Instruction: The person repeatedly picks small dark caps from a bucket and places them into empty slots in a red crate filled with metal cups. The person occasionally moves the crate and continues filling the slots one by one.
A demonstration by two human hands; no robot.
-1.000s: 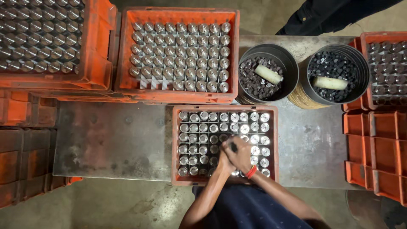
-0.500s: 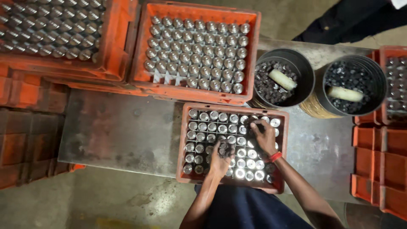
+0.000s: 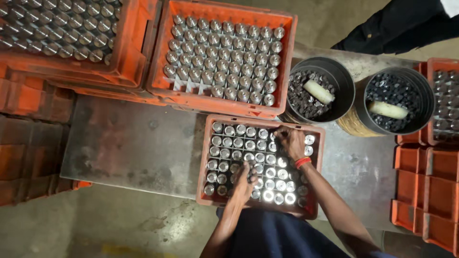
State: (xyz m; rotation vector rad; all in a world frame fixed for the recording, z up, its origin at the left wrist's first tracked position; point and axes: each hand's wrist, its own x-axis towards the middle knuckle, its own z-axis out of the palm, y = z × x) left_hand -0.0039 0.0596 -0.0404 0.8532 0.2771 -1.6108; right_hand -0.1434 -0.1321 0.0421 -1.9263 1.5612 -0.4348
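1. Both hands have spread apart since 1 s ago; right hand (image 3: 289, 142) now at far edge of small orange crate (image 3: 262, 165), left hand (image 3: 245, 177) nearer its front.
2. Left fingers curled on metal cylinders (image 3: 239, 143) standing in crate's cells; right fingers bent onto top row; firm grip or mere touch — can't tell.
3. Crate sits on steel table (image 3: 134, 148); two black buckets (image 3: 334, 76) just beyond.

The small orange plastic crate (image 3: 319, 143) looks matt and scuffed, and the round cylinder tops (image 3: 267, 172) inside it are bright, polished metal that glints. The grey metal table (image 3: 138, 148) is dull, stained and scratched. The two round black tubs (image 3: 345, 86) look like smooth plastic.
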